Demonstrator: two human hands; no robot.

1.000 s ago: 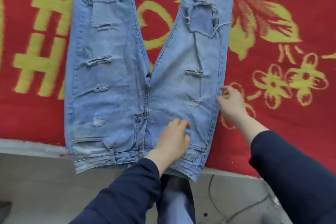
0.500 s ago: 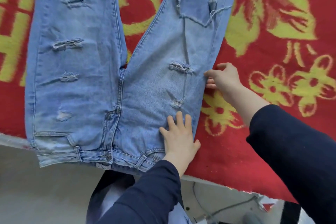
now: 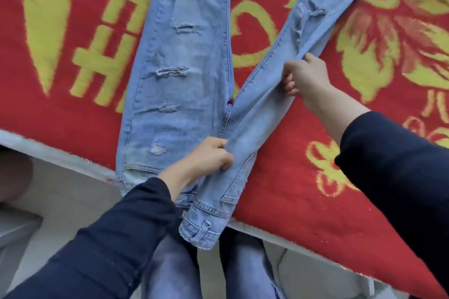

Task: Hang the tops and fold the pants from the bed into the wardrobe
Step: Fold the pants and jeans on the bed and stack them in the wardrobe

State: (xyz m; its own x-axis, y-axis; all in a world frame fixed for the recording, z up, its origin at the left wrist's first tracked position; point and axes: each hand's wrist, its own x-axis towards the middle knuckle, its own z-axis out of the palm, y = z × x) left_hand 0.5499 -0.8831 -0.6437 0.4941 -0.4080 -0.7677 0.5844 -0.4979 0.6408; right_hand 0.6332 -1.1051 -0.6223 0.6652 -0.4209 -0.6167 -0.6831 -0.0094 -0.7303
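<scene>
**Head view.** We look down on a pair of light-blue ripped jeans point(image 3: 184, 94) spread front-up on a red blanket point(image 3: 291, 177).

- **Jeans.** The waistband lies nearest the person and hangs past the edge of the bed point(image 3: 60, 155). The two legs run away from the person and out of the top of the picture, parting in a V. Frayed slits run down the front of the jeans' left-hand leg.
- **Hands.** The left hand point(image 3: 209, 155) is clenched on a gathered fold of denim just beside the fly. The right hand point(image 3: 306, 77) has its fingers curled round the outer edge of the right-hand leg at the thigh. Between the two hands this leg is bunched into a narrower, creased strip. Both arms wear dark navy sleeves point(image 3: 116, 245).
- **Surface.** The blanket has a short, fuzzy pile and a yellow-green pattern. To the left of the jeans we see a long leaf shape and a block character. Between the legs there is a heart outline, and to the right there are large leaves and small flowers.
- **Room.** The edge of the bed shows as a pale band that runs slantwise under the waistband, from the left down to the lower right. On the near side of the waistband lies a pale grey floor point(image 3: 60, 201). Directly below the waistband we see the person's own legs point(image 3: 170, 272) in blue denim. Far to the left of the jeans stands a grey block and a dark rounded shape, and we cannot tell what either of them is.
</scene>
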